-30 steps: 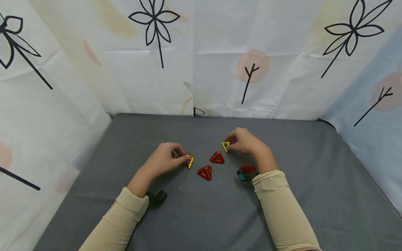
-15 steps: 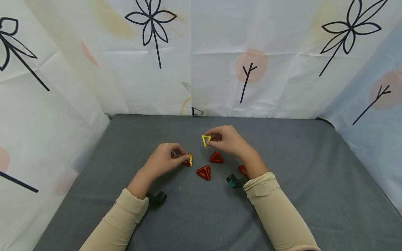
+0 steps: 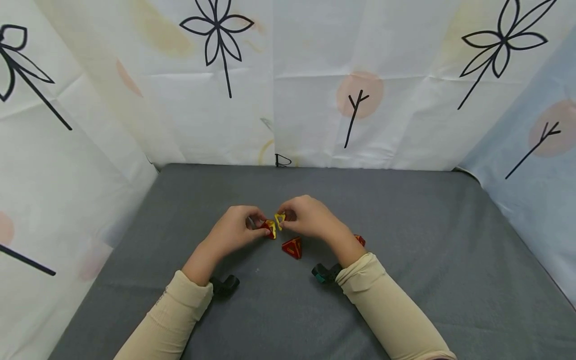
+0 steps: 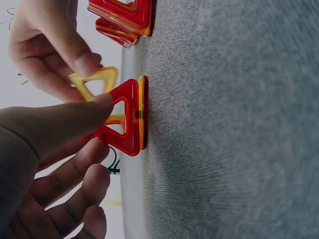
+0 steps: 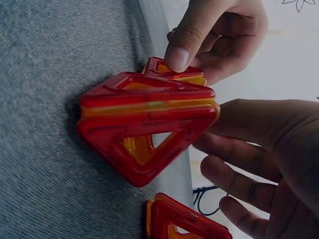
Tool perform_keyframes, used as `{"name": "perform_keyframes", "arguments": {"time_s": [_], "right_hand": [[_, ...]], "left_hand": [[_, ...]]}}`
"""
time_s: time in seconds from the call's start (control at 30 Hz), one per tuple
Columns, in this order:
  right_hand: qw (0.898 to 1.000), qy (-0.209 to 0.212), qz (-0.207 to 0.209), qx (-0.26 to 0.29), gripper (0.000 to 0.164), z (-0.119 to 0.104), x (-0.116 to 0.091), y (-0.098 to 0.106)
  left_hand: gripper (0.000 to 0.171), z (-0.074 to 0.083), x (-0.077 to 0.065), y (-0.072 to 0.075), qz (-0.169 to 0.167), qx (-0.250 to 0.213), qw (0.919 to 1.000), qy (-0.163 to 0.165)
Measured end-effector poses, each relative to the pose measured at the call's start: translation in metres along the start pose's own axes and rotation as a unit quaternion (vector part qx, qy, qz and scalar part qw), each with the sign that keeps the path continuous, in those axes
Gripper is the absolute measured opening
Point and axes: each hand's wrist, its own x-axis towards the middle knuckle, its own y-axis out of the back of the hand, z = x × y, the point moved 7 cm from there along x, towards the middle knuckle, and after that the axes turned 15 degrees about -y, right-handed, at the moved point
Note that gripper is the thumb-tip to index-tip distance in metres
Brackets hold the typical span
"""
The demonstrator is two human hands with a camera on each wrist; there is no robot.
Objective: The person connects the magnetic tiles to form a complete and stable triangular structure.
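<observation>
My left hand (image 3: pixel 234 227) pinches a partly built pyramid of red and yellow magnetic tiles (image 4: pixel 133 99) between thumb and fingers; it stands on the grey cloth. My right hand (image 3: pixel 308 217) pinches a yellow triangular magnetic tile (image 4: pixel 110 77) beside the open side of that pyramid. Whether the tile and the pyramid touch, I cannot tell. Just in front of the hands sits a red pyramid (image 3: pixel 292 248), large in the right wrist view. Another red pyramid (image 5: pixel 189 219) shows low in the right wrist view and is hidden by my right hand in the head view.
One more red pyramid (image 3: pixel 360 240) peeks out behind my right forearm. Grey cloth (image 3: pixel 270 310) covers the table. White printed fabric (image 3: pixel 310 115) walls off its back and sides. Black wrist cameras hang under both wrists.
My right hand has come leftward with the yellow tile, first away from me and then back nearer, up to the left hand's pyramid. The left hand has stayed almost still.
</observation>
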Motion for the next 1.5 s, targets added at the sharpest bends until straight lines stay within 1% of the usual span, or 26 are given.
{"name": "perform_keyframes", "arguments": {"time_s": [0.17, 0.4, 0.5, 0.73, 0.9, 1.1, 1.23, 1.33, 1.43, 1.5], "right_hand": [[1.000, 0.001, -0.011, -0.005, 0.027, 0.000, 0.000, -0.006], [1.000, 0.006, -0.010, -0.006, 0.023, 0.000, 0.003, -0.012], [1.000, 0.011, -0.013, 0.003, 0.022, -0.001, 0.003, -0.013], [0.998, 0.037, -0.039, 0.035, 0.022, -0.004, 0.003, -0.016], [0.997, 0.048, -0.041, 0.042, 0.021, -0.005, 0.003, -0.015], [0.997, 0.053, -0.040, 0.038, 0.019, -0.005, 0.003, -0.016], [0.997, 0.055, -0.030, 0.038, 0.022, -0.005, 0.001, -0.009], [0.997, 0.047, -0.015, 0.053, 0.024, -0.002, -0.003, 0.003], [0.997, 0.036, 0.014, 0.070, 0.022, 0.005, -0.009, 0.018], [0.996, 0.033, 0.041, 0.079, 0.019, 0.011, -0.015, 0.029]], "left_hand": [[0.015, 0.001, 0.001, -0.001, -0.004, -0.002, 1.0000, -0.006], [0.011, 0.004, 0.001, -0.002, -0.004, -0.009, 0.9998, -0.016], [0.011, 0.004, 0.001, -0.002, -0.006, -0.010, 0.9997, -0.019], [0.010, 0.004, 0.000, -0.003, -0.006, -0.009, 0.9997, -0.023], [0.012, 0.005, 0.001, -0.002, -0.002, -0.007, 0.9995, -0.029], [0.011, 0.005, 0.000, -0.003, -0.008, -0.012, 0.9996, -0.024], [0.010, 0.006, 0.001, -0.002, -0.006, -0.017, 0.9995, -0.027], [0.010, 0.008, 0.001, 0.000, -0.003, -0.019, 0.9994, -0.028], [0.010, 0.010, 0.002, 0.002, 0.001, -0.011, 0.9994, -0.034], [0.012, 0.012, 0.002, 0.003, 0.004, 0.003, 0.9992, -0.040]]}}
